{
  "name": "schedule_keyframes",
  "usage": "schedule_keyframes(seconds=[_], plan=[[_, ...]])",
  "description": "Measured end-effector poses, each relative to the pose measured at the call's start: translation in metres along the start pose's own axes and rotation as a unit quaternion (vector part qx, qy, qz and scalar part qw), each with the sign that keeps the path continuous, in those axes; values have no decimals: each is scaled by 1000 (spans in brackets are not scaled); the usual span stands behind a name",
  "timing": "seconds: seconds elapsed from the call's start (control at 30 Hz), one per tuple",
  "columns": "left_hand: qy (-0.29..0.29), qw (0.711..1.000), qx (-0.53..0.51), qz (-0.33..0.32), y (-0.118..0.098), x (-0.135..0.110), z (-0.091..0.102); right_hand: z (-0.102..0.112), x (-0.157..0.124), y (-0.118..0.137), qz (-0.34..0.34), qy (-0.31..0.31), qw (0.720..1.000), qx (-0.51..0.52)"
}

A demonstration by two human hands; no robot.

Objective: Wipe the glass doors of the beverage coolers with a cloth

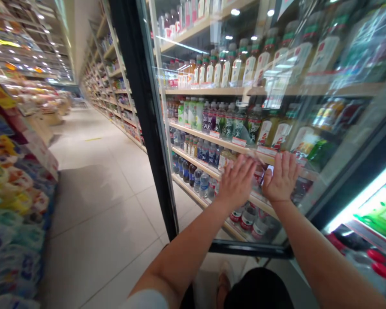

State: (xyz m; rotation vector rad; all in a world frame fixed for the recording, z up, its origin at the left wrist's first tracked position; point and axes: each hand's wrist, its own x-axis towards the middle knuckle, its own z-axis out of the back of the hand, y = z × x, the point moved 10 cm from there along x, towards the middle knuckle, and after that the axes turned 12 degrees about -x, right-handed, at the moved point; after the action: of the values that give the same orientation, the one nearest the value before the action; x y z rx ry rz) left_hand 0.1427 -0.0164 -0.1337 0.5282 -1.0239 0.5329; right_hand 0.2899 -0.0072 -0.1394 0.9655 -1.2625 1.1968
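Observation:
Both hands are raised with the palms toward a glass cooler door [212, 245] in a black frame. My left hand [238, 182] lies flat at the pane, fingers stretched out and slightly blurred. Beside it, a little to the right, my right hand [282, 177] is also flat, with its thumb apart from the fingers. Neither hand holds anything. Rows of drink bottles [239, 122] on pale shelves show in the glass around the hands. Reflections cover part of the pane, so I cannot tell whether each bottle is behind it or mirrored.
At the right edge stands a lit cooler with green packs [381, 210] and red-capped bottles [381, 270]. On the left, a tiled aisle floor [106, 214] runs past a display of colourful packaged goods [13, 184]. Long stocked shelves [122, 86] line the aisle farther back.

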Motion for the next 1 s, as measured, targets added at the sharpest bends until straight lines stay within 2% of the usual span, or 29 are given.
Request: schedule_keyframes(seconds=[0.07, 0.13, 0.2, 0.27, 0.37, 0.43, 0.5, 0.57, 0.63, 0.73, 0.87, 0.93, 1.0], plan=[[29, 998, 2, -56, -23, -5, -18, -1, 0, 0, 1, 5, 1000, -2], [29, 997, 7, -64, -22, -9, -19, 2, 1, 1, 10, -2, 1000, -7], [19, 999, 17, -48, -2, -11, -4, 5, 2, 4, 20, -14, 1000, -12], [-3, 999, 34, -7, 31, -16, 21, 6, 2, 4, 20, -17, 1000, -11], [-57, 992, 57, 99, 88, -35, 66, 1, 1, 1, 2, 2, 1000, -2], [-92, 979, 57, 172, 118, -54, 88, -2, 0, -2, -8, 13, 1000, 3], [-116, 968, 47, 220, 134, -68, 98, -2, -1, -2, -9, 15, 1000, 4], [-132, 963, 36, 234, 136, -71, 99, 0, 0, -1, -2, 7, 1000, 0], [-145, 963, 24, 227, 128, -62, 95, 4, 1, 2, 8, -7, 1000, -5], [-149, 970, 1, 192, 101, -40, 78, 9, 3, 5, 20, -25, 999, -11], [-78, 990, -17, 112, 41, -17, 29, 12, 5, 7, 28, -40, 999, -21], [-35, 998, -18, 52, 7, -12, 2, 12, 5, 6, 30, -41, 998, -23], [-14, 1000, -8, 1, -17, -9, -15, 11, 4, 6, 31, -38, 999, -22]])
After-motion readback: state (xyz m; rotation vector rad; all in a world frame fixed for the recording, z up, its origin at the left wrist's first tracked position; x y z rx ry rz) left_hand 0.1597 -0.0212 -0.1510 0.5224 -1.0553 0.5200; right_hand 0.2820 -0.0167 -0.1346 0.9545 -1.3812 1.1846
